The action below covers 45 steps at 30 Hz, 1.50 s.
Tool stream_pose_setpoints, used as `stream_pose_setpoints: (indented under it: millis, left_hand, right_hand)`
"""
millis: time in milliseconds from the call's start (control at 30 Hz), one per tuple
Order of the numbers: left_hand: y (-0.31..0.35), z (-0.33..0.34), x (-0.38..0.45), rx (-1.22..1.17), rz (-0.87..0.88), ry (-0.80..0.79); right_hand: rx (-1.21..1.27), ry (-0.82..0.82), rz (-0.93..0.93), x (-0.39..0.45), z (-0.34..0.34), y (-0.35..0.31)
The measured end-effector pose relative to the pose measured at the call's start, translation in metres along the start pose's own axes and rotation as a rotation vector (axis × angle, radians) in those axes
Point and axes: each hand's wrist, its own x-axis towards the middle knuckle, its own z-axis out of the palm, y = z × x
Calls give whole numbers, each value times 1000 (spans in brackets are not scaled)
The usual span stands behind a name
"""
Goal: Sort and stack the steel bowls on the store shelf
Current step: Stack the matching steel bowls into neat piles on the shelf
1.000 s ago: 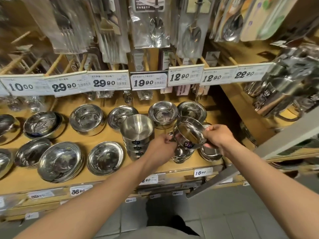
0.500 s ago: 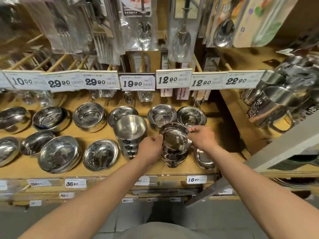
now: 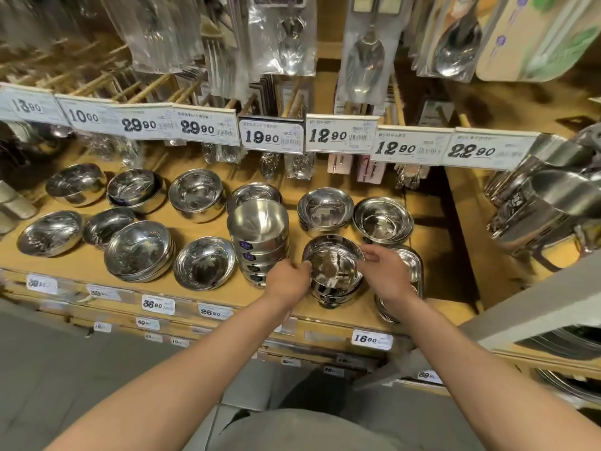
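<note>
Shelf (image 3: 432, 242): bowl (image 3: 333, 260) between both hands.

Bare shelf (image 3: 429, 236) right of the rear bowls, tall bowl stack (image 3: 260, 236) crowding left, price-tag rail (image 3: 273, 136) overhead

This is a shop's kitchenware aisle. Printed price tags (image 3: 272, 137) with barcodes line the edge of a wooden shelf (image 3: 422, 307) full of steel bowls (image 3: 197, 194). Packaged spoons (image 3: 367, 60) and forks hang on pegs above, and more price labels (image 3: 371, 339) run along the shelf front.
</note>
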Motion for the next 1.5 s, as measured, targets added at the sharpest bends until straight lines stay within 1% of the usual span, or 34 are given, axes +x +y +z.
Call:
stream_pose_setpoints:
  millis: [133, 233, 333, 500, 600, 733, 900, 1100, 1500]
  left_hand:
    - [3, 3, -4, 71, 87, 56]
    - [9, 6, -11, 172, 166, 102]
    - [10, 10, -13, 214, 197, 154]
    - [7, 11, -12, 266, 236, 164]
    - [6, 12, -10, 287, 226, 164]
    - [8, 12, -8, 295, 190, 172]
    - [8, 11, -2, 173, 136, 132]
    - [10, 14, -1, 173, 123, 157]
    - [10, 15, -1, 82, 96, 127]
  right_hand:
    - [61, 23, -1, -1, 1, 2]
    - [91, 45, -1, -3, 2, 5]
    - [119, 34, -5, -5, 3, 9]
    - [133, 13, 18, -7, 5, 18]
    - [120, 9, 18, -6, 4, 20]
    - [67, 26, -28, -6, 2, 17]
    - [51, -4, -11, -4, -1, 16]
    - [55, -18, -3, -6, -5, 14]
    - [65, -22, 14, -6, -8, 12]
